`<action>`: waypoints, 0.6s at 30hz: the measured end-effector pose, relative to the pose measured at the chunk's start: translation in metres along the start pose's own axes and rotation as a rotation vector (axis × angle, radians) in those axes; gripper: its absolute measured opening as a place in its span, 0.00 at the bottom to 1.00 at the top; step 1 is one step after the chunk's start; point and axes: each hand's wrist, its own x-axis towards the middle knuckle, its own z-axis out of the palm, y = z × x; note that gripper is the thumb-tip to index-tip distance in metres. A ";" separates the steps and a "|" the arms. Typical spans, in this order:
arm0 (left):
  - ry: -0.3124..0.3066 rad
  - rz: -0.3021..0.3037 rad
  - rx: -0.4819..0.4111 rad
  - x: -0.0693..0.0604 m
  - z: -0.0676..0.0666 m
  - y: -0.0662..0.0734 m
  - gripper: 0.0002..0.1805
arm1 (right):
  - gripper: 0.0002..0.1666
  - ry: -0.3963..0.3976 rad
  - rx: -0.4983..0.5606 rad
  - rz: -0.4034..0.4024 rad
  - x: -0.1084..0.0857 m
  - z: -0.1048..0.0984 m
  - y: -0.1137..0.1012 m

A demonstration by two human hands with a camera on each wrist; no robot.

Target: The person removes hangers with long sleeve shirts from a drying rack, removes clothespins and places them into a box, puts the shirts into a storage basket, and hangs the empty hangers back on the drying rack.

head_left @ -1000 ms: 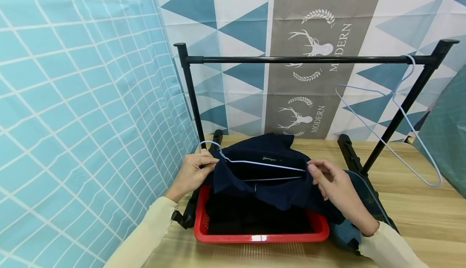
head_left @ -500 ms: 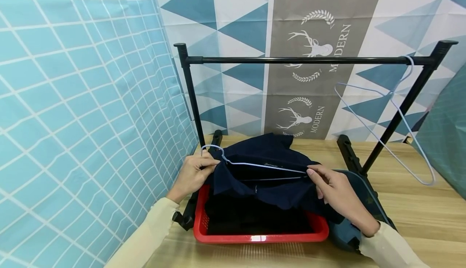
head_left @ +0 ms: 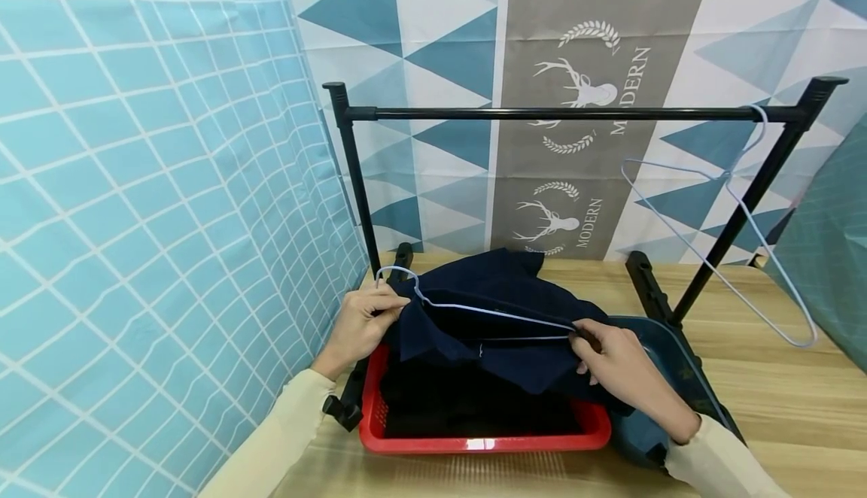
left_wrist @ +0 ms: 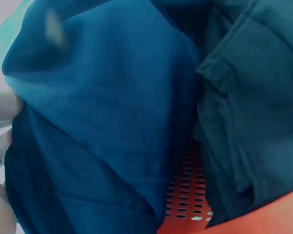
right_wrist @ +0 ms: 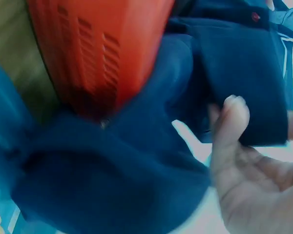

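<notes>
A navy collared shirt (head_left: 511, 368) is held stretched between both hands above a red basket (head_left: 486, 445). A thin pale-blue hanger (head_left: 494, 312) runs through its neck opening, with the hook sticking out at the left. At the left end of the collar, my left hand (head_left: 359, 329) pinches the cloth just below the hook. My right hand (head_left: 616, 362) pinches the collar's right end between thumb and fingers, close to the hanger's far arm; the right wrist view shows the thumb (right_wrist: 232, 119) on the folded cloth. The hanger's lower parts are hidden inside the shirt.
Black clothing (head_left: 474, 408) fills the red basket. Behind stands a black clothes rack (head_left: 542, 113), with another pale-blue hanger (head_left: 728, 174) hung at its right end. A dark blue basin (head_left: 650, 332) lies right of the basket. A blue tiled sheet (head_left: 169, 182) flanks the left.
My right hand has moved slightly down and curled more around the collar edge. The neck opening has narrowed, and the label inside is out of sight. My left hand has barely moved.
</notes>
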 end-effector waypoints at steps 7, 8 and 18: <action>-0.020 -0.038 -0.023 -0.003 -0.006 0.000 0.14 | 0.25 -0.213 0.353 0.025 0.003 -0.007 0.012; -0.019 -0.036 -0.028 -0.004 -0.006 -0.001 0.15 | 0.24 -0.240 0.392 0.012 0.004 -0.007 0.014; 0.002 -0.025 -0.035 -0.002 -0.003 0.007 0.15 | 0.24 -0.296 0.585 0.062 0.008 0.000 0.025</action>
